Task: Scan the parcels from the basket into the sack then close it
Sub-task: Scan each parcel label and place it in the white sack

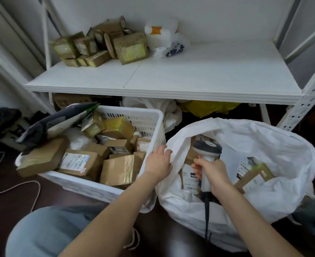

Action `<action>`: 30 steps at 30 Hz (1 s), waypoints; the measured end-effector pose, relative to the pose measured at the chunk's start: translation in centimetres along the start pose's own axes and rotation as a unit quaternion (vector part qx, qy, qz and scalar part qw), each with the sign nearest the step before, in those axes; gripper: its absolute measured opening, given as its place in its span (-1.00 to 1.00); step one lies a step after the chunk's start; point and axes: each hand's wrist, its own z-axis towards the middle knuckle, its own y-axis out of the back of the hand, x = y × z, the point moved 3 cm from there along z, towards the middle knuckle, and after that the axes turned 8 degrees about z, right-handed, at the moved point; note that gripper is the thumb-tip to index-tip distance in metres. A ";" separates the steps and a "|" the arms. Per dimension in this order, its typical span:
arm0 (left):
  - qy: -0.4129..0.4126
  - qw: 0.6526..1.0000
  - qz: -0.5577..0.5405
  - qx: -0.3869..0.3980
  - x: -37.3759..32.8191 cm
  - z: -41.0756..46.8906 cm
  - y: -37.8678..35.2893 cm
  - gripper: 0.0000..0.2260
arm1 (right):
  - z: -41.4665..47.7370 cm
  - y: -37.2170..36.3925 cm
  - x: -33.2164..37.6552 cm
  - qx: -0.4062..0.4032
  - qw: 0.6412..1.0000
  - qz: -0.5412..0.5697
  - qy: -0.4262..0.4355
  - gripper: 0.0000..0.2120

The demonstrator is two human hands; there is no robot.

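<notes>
A white plastic basket (149,115) on the floor at left holds several brown cardboard parcels (118,170) and a grey mailer bag (54,123). To its right an open white sack (275,141) holds several labelled parcels (253,178). My left hand (158,162) hovers between the basket's right rim and the sack's edge, fingers apart, holding nothing. My right hand (213,173) grips the handle of a grey and white barcode scanner (206,147) over the sack's mouth, its head pointing away from me. The scanner's cable (206,219) hangs down over the sack's front.
A white metal shelf (171,76) stands behind, with a pile of small brown parcels (101,43) and white bags (164,38) on it. More bags lie under it. Cords (13,188) trail on the dark floor at left. My knees (47,230) are in front.
</notes>
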 end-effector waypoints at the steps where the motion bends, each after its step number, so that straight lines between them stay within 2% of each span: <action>1: 0.014 1.000 0.001 -0.010 1.2 -0.4 0.4 -0.57 | -0.4 -1.2 0.2 0.007 1.000 -0.009 0.006 -0.84; 5: 0.072 0.997 -0.019 -0.023 6.0 -1.6 0.9 -0.56 | -1.6 -6.5 0.6 0.051 0.998 -0.030 0.010 -0.87; 8: 0.113 0.992 -0.062 -0.004 9.5 -1.8 0.2 -0.54 | -1.5 -10.3 0.5 0.084 0.995 -0.044 0.010 -0.87; 11: 0.148 0.983 -0.094 0.061 12.8 -1.4 -1.4 -0.42 | -0.8 -13.8 -0.2 0.114 0.992 -0.058 0.003 -0.94; 15: 0.110 0.973 -0.135 0.154 15.9 0.5 -3.5 -0.14 | 1.5 -17.1 -2.1 0.116 0.990 -0.081 -0.024 -0.96; 17: 0.107 0.957 -0.185 0.195 16.8 2.0 -4.5 -0.11 | 2.9 -17.8 -3.1 0.103 0.989 -0.094 -0.043 -0.94; 19: 0.111 0.945 -0.206 0.228 16.9 3.5 -5.9 -0.21 | 4.3 -18.3 -4.1 0.094 0.989 -0.097 -0.054 -0.90; 22: 0.111 0.953 -0.172 0.224 17.4 4.5 -7.4 -0.49 | 5.8 -18.7 -5.2 0.087 0.990 -0.094 -0.058 -0.89; 25: 0.113 0.959 -0.175 0.193 19.4 4.9 -7.0 -0.56 | 6.7 -19.3 -5.6 0.096 0.989 -0.103 -0.054 -0.85; 30: 0.136 0.967 -0.184 0.116 22.9 4.8 -5.5 -0.70 | 7.0 -20.8 -6.3 0.148 0.981 -0.118 -0.039 -0.65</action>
